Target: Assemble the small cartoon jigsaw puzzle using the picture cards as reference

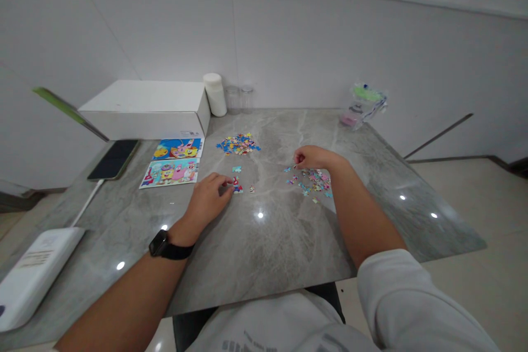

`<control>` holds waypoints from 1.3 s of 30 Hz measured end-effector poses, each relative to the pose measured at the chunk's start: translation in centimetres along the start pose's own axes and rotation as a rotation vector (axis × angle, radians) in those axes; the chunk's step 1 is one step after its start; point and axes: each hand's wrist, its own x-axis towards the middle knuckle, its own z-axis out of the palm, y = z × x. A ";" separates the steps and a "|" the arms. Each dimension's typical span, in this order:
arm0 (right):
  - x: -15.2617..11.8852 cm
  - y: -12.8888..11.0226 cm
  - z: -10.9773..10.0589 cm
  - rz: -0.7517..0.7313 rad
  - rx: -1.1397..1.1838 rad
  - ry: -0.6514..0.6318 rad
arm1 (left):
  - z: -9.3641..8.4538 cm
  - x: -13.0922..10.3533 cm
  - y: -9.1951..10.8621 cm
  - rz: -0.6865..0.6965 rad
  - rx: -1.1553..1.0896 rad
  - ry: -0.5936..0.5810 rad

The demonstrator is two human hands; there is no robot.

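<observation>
My left hand (209, 199) rests low over the table with thumb and forefinger apart, at the left edge of a few joined puzzle pieces (238, 189) showing a red figure. Just above these lies a teal puzzle piece (236, 169), and a small loose puzzle piece (252, 189) is to their right. My right hand (307, 157) is pinched closed at the upper left of a scattered pile of pastel puzzle pieces (317, 180). A tiny pale bit, seemingly a puzzle piece, shows at its fingertips; most of it is hidden.
Farther back is a blue and yellow heap of puzzle pieces (239, 144). Two picture cards (170, 172) lie left, near a phone (114, 159) cabled to a white device (39, 275). Behind stand a white box (144, 110), a white bottle (215, 94), clear jars (246, 100) and a plastic bag (363, 107).
</observation>
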 end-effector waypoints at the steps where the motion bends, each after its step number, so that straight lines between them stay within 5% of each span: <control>1: -0.5 -0.2 -0.5 -0.034 0.080 0.029 | 0.0 0.0 0.1 0.003 0.001 -0.003; 7: -2.6 -4.2 -2.8 -0.306 0.482 0.256 | 0.1 -0.1 0.0 0.016 0.030 -0.006; 16: 0.2 -12.7 -4.2 -0.460 0.405 0.432 | -0.2 -0.3 0.6 0.008 0.052 -0.029; 22: 3.0 -14.9 -0.6 -0.458 0.550 0.447 | -0.2 -0.3 0.9 0.013 0.093 -0.050; 28: 6.0 -15.3 3.9 -0.397 0.377 0.348 | 0.0 -0.4 0.7 0.007 0.131 -0.078; 39: 8.2 -14.9 7.0 -0.361 0.189 0.217 | -0.2 -0.4 0.9 -0.005 0.170 -0.099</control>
